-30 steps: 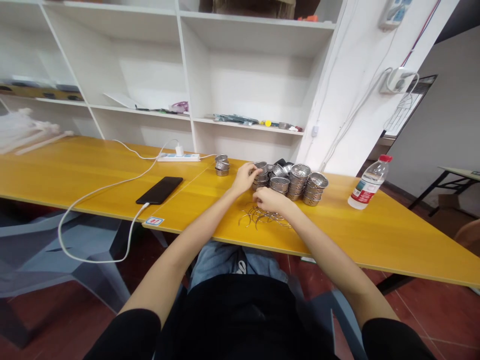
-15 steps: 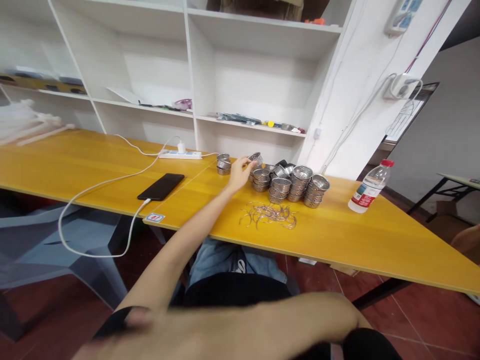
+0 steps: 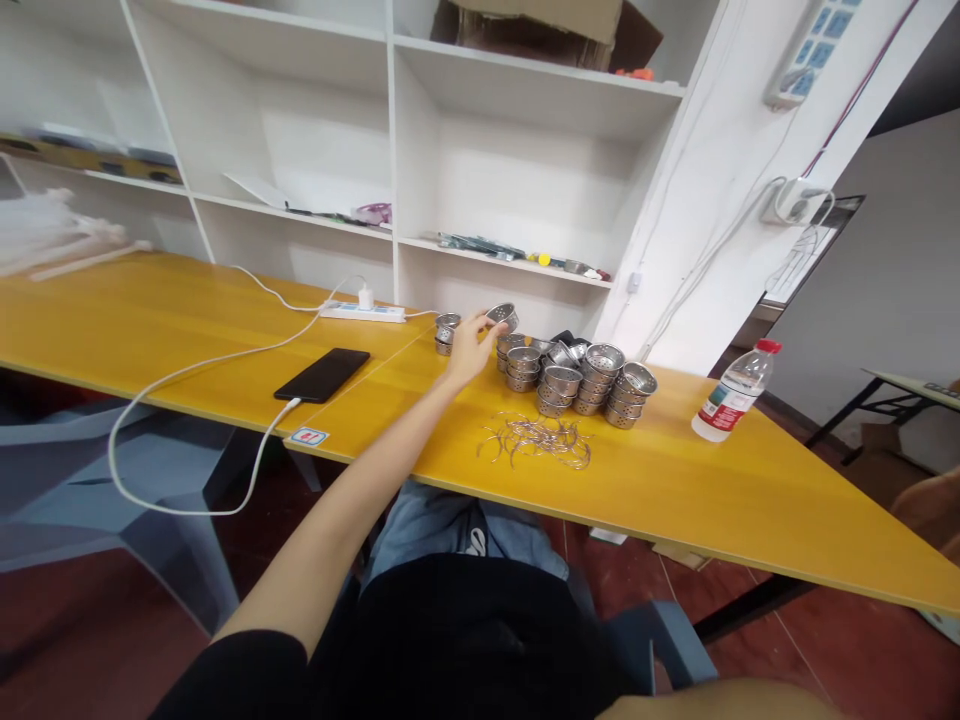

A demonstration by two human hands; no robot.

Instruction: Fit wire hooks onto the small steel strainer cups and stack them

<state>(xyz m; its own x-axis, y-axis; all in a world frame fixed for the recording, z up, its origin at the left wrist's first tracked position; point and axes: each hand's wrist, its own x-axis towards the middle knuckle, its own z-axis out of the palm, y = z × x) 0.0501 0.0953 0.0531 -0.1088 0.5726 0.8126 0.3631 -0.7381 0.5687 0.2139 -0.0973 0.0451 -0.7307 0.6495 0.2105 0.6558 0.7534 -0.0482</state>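
Note:
My left hand point(image 3: 471, 352) reaches over the table, its fingers closed on the rim of a small perforated metal strainer basket point(image 3: 505, 317). The basket is tilted and held above the other baskets. Just to the right stand stacks of the same strainer baskets point(image 3: 561, 380), several in all. A smaller stack point(image 3: 448, 322) is left of the hand. In front of the stacks lies a loose heap of thin curved metal wires point(image 3: 536, 438). Only part of my right forearm shows at the bottom edge; the right hand is out of sight.
A black phone point(image 3: 322, 375) lies on the yellow table point(image 3: 675, 490), on a white cable trailing past the edge. Behind it is a power strip point(image 3: 364, 312). A red-capped bottle point(image 3: 735, 392) stands at the right. White shelves point(image 3: 525, 170) rise behind.
My left hand has drawn the strainer basket slightly left and up from the stacks. My right arm, earlier stretched across the lower view, has dropped almost out of sight.

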